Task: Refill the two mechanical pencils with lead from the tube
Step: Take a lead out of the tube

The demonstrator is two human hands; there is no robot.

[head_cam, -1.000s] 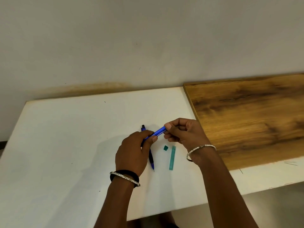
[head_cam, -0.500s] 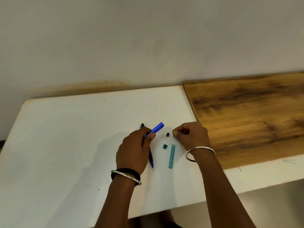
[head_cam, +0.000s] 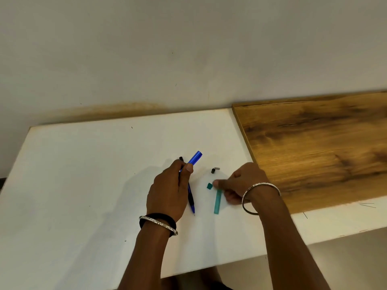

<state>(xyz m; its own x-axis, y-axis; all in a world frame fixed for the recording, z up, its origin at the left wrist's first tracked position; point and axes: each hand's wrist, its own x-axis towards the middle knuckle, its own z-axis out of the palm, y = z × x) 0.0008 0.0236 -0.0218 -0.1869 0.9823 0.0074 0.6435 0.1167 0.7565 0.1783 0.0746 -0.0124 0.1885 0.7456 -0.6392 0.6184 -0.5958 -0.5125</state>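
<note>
My left hand (head_cam: 167,191) grips a blue mechanical pencil (head_cam: 194,157) tilted up to the right, its back end uncapped. A second, darker pencil (head_cam: 191,200) lies flat on the white table (head_cam: 83,174) under that hand, tip towards me. The pencil's small black and silver cap (head_cam: 215,170) rests on the table between my hands. My right hand (head_cam: 243,185) pinches the upper end of the teal lead tube (head_cam: 217,203), which still lies flat. The tube's teal cap (head_cam: 209,186) sits loose just left of my thumb.
A brown wooden board (head_cam: 314,147) covers the table's right part, its edge close behind my right hand. A few thin loose leads (head_cam: 367,204) lie on the white strip near the right front edge. The wall stands right behind the table.
My right hand pulled the cap off the blue pencil, set it on the table, then moved down to the lead tube. My left hand stayed put with the pencil.
</note>
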